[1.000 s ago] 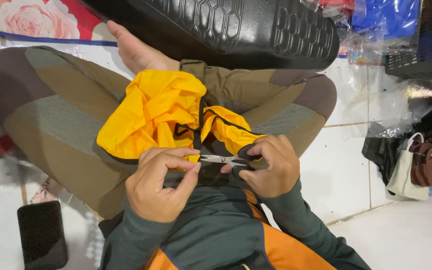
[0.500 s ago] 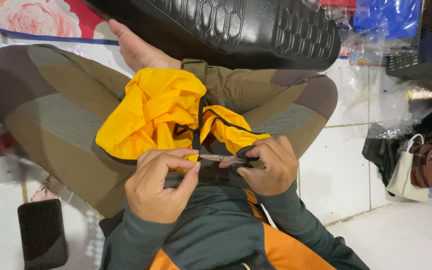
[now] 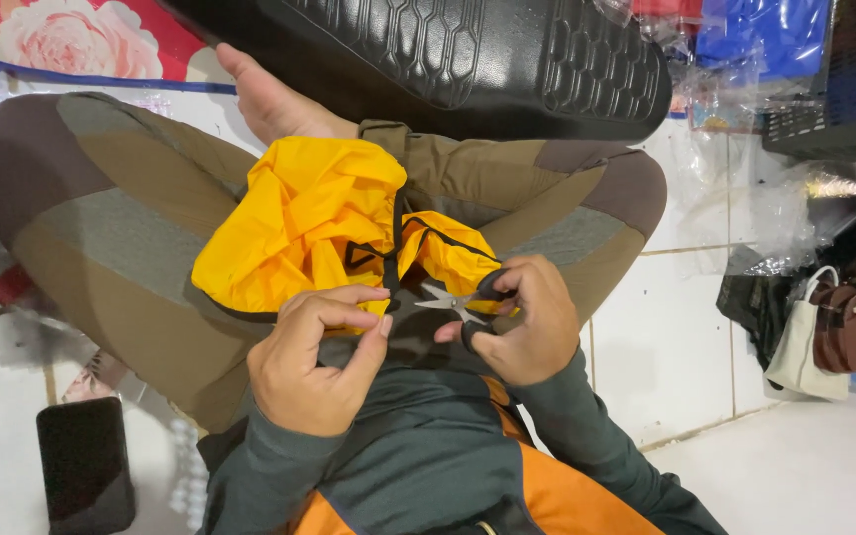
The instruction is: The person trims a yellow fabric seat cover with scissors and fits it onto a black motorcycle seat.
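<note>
Just above both hands, we see a crumpled yellow fabric piece [image 3: 309,223] with black edging and a thin black strap, lying on the lap over the crossed legs in olive and brown trousers [image 3: 121,258]. We see the left hand [image 3: 314,362] curled, its thumb and forefinger closed in a pinch on the lower edge of the fabric. Beside it, the right hand [image 3: 522,322] grips small scissors [image 3: 458,297] with black handles; its fingers pass through the loops, and the short silver blades stand open, pointing toward the left hand and close to the pinched edge. Whether the blades touch the fabric, we cannot tell. Beyond the fabric lies a black moulded mat [image 3: 468,59].
</note>
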